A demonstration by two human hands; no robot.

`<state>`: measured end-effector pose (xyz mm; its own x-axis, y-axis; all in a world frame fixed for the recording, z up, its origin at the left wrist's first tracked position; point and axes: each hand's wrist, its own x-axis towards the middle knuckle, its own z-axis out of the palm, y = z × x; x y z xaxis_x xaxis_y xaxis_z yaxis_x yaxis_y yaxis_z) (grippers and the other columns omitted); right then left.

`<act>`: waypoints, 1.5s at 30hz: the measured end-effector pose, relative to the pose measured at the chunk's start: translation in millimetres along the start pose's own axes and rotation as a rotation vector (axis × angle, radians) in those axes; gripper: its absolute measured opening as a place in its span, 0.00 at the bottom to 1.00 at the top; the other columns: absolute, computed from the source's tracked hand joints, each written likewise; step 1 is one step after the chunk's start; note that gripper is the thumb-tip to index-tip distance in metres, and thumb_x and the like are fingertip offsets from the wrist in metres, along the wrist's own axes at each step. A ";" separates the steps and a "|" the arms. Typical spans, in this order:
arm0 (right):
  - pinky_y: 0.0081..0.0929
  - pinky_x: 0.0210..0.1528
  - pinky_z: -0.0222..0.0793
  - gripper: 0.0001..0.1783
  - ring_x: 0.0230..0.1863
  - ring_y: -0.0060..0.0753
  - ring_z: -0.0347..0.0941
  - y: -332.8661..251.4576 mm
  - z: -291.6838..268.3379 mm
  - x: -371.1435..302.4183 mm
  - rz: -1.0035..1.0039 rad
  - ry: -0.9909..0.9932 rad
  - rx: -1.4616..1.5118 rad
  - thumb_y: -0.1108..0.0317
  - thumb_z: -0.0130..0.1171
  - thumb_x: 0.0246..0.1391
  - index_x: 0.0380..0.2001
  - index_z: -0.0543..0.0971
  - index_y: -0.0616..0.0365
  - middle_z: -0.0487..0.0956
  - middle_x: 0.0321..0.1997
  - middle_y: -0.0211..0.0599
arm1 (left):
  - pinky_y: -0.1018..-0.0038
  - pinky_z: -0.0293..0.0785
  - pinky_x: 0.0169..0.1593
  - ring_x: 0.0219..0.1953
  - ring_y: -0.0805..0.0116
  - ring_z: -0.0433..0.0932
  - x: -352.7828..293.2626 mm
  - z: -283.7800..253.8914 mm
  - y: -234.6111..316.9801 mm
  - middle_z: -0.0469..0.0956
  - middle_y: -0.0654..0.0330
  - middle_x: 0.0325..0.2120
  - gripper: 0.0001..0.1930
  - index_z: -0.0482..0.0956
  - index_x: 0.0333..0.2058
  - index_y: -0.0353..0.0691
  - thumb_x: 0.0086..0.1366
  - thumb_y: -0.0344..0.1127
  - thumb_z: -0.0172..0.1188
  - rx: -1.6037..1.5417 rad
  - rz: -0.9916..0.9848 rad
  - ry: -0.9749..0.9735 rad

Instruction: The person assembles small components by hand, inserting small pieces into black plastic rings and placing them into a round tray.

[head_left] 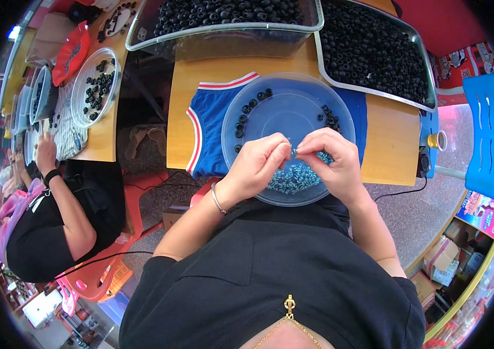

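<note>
My left hand (260,164) and my right hand (333,161) meet over a round clear plastic tub (280,102). Thumb and forefinger are pinched together on each hand, fingertips almost touching. A tiny pale bit shows between them, too small to name. Below my hands, many small teal-blue pieces (294,180) lie heaped in the near part of the tub. Black ring-shaped parts (242,118) line its left side, and another small cluster of black parts (331,119) sits at its right. Under the tub, a blue jersey (212,142) with red and white trim covers part of the wooden table (392,142).
Behind the tub stand a deep clear bin (229,43) and a metal tray (318,55), both full of black parts. A co-worker (55,215) sits at the left table, near a shallow round container (78,113). A blue chair (487,136) is at right.
</note>
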<state>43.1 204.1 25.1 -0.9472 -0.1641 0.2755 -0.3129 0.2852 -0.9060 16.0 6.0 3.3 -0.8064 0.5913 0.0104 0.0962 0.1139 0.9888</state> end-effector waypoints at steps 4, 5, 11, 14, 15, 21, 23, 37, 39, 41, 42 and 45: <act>0.23 0.35 0.74 0.08 0.33 0.29 0.78 0.7 0.9 0.7 0.038 -0.019 -0.023 0.81 0.66 0.45 0.30 0.80 0.63 0.80 0.33 0.38 | 0.67 0.72 0.33 0.28 0.58 0.77 1.5 -2.3 3.0 0.75 0.55 0.25 0.08 0.74 0.36 0.36 0.67 0.35 0.56 0.125 -0.016 0.049; 0.23 0.35 0.74 0.08 0.33 0.29 0.78 0.6 1.0 0.7 0.051 -0.020 -0.041 0.80 0.66 0.45 0.31 0.80 0.63 0.80 0.33 0.37 | 0.68 0.72 0.33 0.28 0.60 0.77 2.5 -2.2 7.8 0.75 0.56 0.25 0.08 0.75 0.37 0.36 0.65 0.35 0.58 0.258 -0.002 0.096; 0.22 0.34 0.75 0.07 0.31 0.26 0.79 -1.1 -1.0 0.0 0.110 -0.052 -0.016 0.78 0.67 0.46 0.30 0.80 0.64 0.80 0.32 0.38 | 0.68 0.73 0.33 0.30 0.60 0.77 2.1 -6.2 21.8 0.74 0.59 0.26 0.13 0.77 0.38 0.40 0.54 0.33 0.67 0.447 0.167 0.095; 0.21 0.34 0.75 0.07 0.31 0.24 0.79 0.1 -0.2 -2.8 0.191 -0.041 0.087 0.77 0.67 0.47 0.30 0.80 0.64 0.81 0.30 0.37 | 0.70 0.72 0.30 0.28 0.63 0.76 1.2 -2.8 18.7 0.74 0.61 0.25 0.12 0.77 0.36 0.41 0.53 0.34 0.68 0.543 0.332 0.118; 0.21 0.34 0.75 0.07 0.31 0.24 0.79 -0.8 -0.1 -2.7 0.191 -0.041 0.088 0.77 0.67 0.47 0.30 0.80 0.64 0.81 0.30 0.37 | 0.70 0.72 0.30 0.28 0.63 0.76 1.3 -2.4 16.9 0.74 0.61 0.25 0.12 0.77 0.36 0.41 0.53 0.34 0.68 0.544 0.332 0.119; 0.20 0.34 0.75 0.06 0.30 0.24 0.80 -1.9 -3.4 -3.1 0.251 -0.061 0.123 0.77 0.67 0.47 0.29 0.80 0.65 0.81 0.29 0.37 | 0.72 0.71 0.25 0.24 0.67 0.75 1.6 -0.8 13.5 0.74 0.63 0.22 0.10 0.80 0.30 0.41 0.48 0.32 0.70 0.813 0.503 0.153; 0.20 0.34 0.75 0.05 0.31 0.24 0.80 -3.8 -7.2 -2.0 0.216 -0.121 0.081 0.77 0.67 0.47 0.29 0.81 0.64 0.81 0.29 0.36 | 0.74 0.70 0.24 0.24 0.69 0.74 2.1 -1.8 10.8 0.69 0.66 0.21 0.07 0.77 0.28 0.47 0.53 0.39 0.65 0.823 0.530 0.138; 0.23 0.36 0.74 0.08 0.35 0.29 0.78 -9.5 -15.8 -1.5 0.098 -0.219 0.292 0.80 0.70 0.42 0.26 0.79 0.61 0.81 0.31 0.37 | 0.71 0.71 0.26 0.24 0.62 0.75 3.4 -4.7 19.0 0.73 0.61 0.21 0.08 0.75 0.28 0.42 0.56 0.36 0.65 0.393 0.506 -0.022; 0.23 0.35 0.73 0.09 0.34 0.30 0.78 -13.9 -14.9 1.4 0.032 -0.202 0.249 0.79 0.70 0.42 0.26 0.79 0.60 0.81 0.30 0.36 | 0.71 0.70 0.26 0.24 0.61 0.75 2.5 -3.7 18.9 0.74 0.60 0.22 0.07 0.75 0.29 0.40 0.58 0.34 0.64 0.310 0.486 -0.028; 0.25 0.35 0.73 0.09 0.33 0.32 0.78 -18.1 -14.5 3.7 -0.087 -0.159 0.143 0.78 0.71 0.40 0.25 0.79 0.58 0.81 0.30 0.35 | 0.75 0.68 0.26 0.22 0.66 0.73 -0.7 -1.8 19.7 0.73 0.60 0.20 0.08 0.74 0.28 0.38 0.66 0.33 0.57 0.159 0.329 -0.047; 0.25 0.35 0.73 0.09 0.33 0.32 0.78 -18.5 -14.2 4.3 -0.087 -0.158 0.143 0.78 0.71 0.40 0.25 0.79 0.58 0.81 0.30 0.35 | 0.75 0.68 0.26 0.22 0.66 0.73 -2.5 -1.0 21.2 0.73 0.60 0.20 0.08 0.74 0.28 0.38 0.66 0.33 0.57 0.160 0.330 -0.048; 0.26 0.35 0.74 0.11 0.32 0.33 0.78 -19.2 -12.5 5.6 -0.197 -0.106 0.010 0.78 0.71 0.39 0.26 0.79 0.57 0.81 0.30 0.34 | 0.78 0.64 0.26 0.21 0.75 0.69 -5.4 -0.2 24.1 0.70 0.63 0.18 0.14 0.71 0.27 0.38 0.73 0.36 0.48 -0.262 -0.036 -0.162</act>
<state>42.9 209.4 48.0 -0.8550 -0.3139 0.4128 -0.4901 0.2288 -0.8411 22.5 5.3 27.2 -0.7011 0.7125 -0.0284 -0.1012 -0.0599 0.9931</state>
